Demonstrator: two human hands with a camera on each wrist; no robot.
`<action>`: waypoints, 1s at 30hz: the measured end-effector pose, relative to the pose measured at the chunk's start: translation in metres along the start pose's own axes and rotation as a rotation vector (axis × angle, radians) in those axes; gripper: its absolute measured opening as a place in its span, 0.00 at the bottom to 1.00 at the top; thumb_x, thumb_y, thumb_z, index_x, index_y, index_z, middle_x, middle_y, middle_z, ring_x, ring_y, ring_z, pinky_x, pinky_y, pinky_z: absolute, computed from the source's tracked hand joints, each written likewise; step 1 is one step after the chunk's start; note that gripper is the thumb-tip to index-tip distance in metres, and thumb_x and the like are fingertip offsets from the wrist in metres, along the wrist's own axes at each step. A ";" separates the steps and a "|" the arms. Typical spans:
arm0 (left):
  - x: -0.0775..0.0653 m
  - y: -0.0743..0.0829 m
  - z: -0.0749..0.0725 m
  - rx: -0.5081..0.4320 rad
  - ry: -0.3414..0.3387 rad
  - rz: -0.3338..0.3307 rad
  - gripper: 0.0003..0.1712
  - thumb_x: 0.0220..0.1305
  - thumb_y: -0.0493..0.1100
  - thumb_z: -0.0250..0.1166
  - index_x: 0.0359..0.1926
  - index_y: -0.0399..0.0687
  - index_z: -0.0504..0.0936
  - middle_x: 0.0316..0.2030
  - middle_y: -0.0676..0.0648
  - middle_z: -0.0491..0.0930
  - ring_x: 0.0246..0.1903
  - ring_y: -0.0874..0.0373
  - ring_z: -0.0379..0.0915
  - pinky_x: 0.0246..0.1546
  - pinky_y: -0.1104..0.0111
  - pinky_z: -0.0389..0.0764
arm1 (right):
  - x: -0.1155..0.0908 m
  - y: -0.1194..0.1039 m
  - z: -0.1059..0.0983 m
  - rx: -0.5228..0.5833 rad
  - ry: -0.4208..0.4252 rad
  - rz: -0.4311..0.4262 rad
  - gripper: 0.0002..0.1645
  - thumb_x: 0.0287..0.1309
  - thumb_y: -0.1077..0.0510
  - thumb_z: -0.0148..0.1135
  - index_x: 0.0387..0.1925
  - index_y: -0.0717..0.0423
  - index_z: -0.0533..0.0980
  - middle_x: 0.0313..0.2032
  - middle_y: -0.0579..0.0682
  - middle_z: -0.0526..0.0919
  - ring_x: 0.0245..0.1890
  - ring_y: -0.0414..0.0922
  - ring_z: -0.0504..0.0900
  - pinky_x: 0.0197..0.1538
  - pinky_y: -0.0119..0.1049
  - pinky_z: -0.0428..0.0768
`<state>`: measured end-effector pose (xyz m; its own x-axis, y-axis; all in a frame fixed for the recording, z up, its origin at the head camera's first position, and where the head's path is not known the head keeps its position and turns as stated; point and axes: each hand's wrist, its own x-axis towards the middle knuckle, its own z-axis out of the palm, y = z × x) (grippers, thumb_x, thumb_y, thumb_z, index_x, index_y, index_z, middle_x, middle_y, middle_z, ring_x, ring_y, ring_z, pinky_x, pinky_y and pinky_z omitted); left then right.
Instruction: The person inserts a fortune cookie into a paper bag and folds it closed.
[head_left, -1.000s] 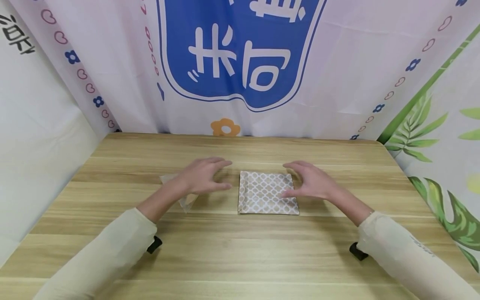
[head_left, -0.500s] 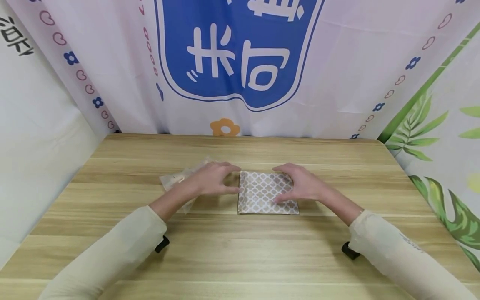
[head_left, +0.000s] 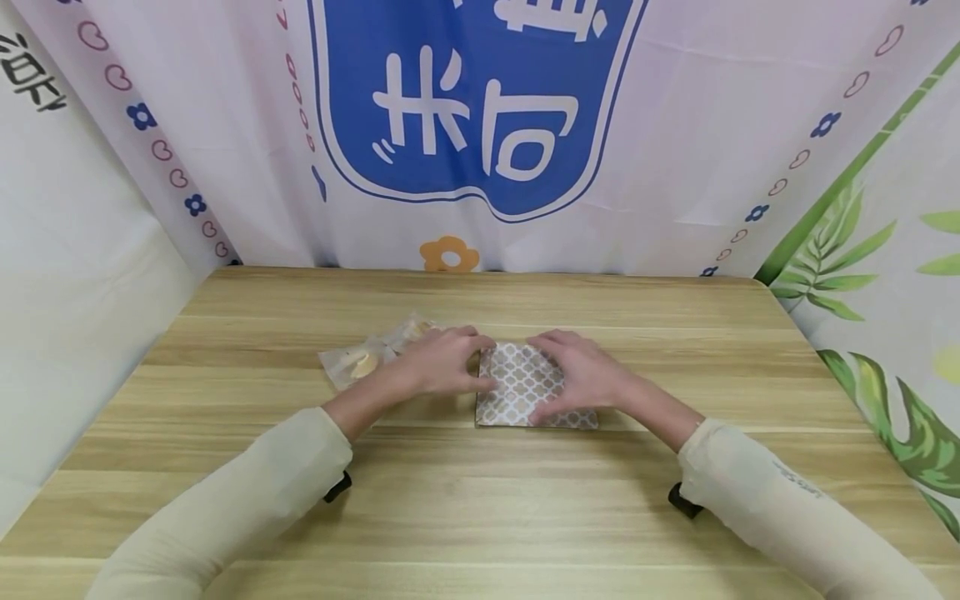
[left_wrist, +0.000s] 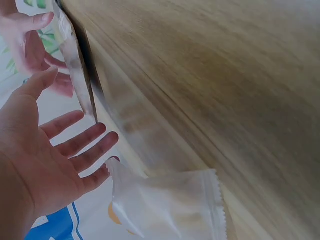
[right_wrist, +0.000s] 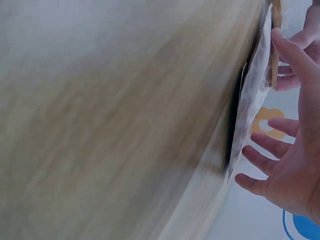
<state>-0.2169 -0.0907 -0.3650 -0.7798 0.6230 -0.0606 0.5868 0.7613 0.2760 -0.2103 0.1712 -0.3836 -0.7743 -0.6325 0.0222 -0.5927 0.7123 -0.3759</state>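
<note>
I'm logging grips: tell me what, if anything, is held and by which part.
Nothing is held: the left hand and right hand are at the patterned square, fingers not closed on it; any touch cannot be told.

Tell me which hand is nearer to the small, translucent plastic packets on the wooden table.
Left. The left hand is beside the packets, at the left edge of the flat, square, tan-and-white patterned item; the right hand is farther off, over the item's right part.
</note>
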 end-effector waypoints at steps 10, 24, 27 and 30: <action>0.008 0.008 0.007 0.063 -0.028 -0.032 0.45 0.63 0.69 0.67 0.72 0.48 0.73 0.60 0.38 0.75 0.50 0.46 0.78 0.48 0.52 0.83 | 0.000 -0.001 0.006 -0.026 -0.050 -0.013 0.74 0.33 0.26 0.82 0.77 0.59 0.63 0.71 0.63 0.69 0.70 0.62 0.67 0.72 0.63 0.66; 0.005 0.005 0.003 0.046 -0.031 -0.065 0.29 0.66 0.56 0.70 0.61 0.46 0.80 0.53 0.43 0.76 0.42 0.51 0.76 0.44 0.57 0.82 | -0.001 -0.002 0.008 -0.042 -0.077 -0.017 0.71 0.37 0.28 0.81 0.78 0.55 0.62 0.73 0.63 0.66 0.73 0.62 0.64 0.73 0.65 0.64; 0.002 0.002 0.001 0.030 -0.020 -0.059 0.27 0.65 0.52 0.71 0.60 0.45 0.81 0.52 0.43 0.77 0.42 0.51 0.76 0.45 0.57 0.83 | -0.001 -0.001 0.008 -0.032 -0.070 -0.011 0.72 0.36 0.28 0.81 0.78 0.54 0.62 0.73 0.62 0.66 0.72 0.62 0.64 0.73 0.64 0.64; -0.001 -0.001 0.001 0.017 -0.012 -0.051 0.26 0.64 0.51 0.71 0.59 0.44 0.82 0.50 0.43 0.77 0.41 0.52 0.76 0.43 0.59 0.83 | -0.001 -0.001 0.008 -0.020 -0.065 -0.006 0.72 0.35 0.28 0.82 0.78 0.53 0.62 0.73 0.62 0.66 0.72 0.61 0.65 0.73 0.64 0.64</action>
<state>-0.2169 -0.0919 -0.3658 -0.8064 0.5851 -0.0861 0.5495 0.7952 0.2563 -0.2072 0.1683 -0.3910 -0.7550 -0.6547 -0.0364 -0.6019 0.7140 -0.3577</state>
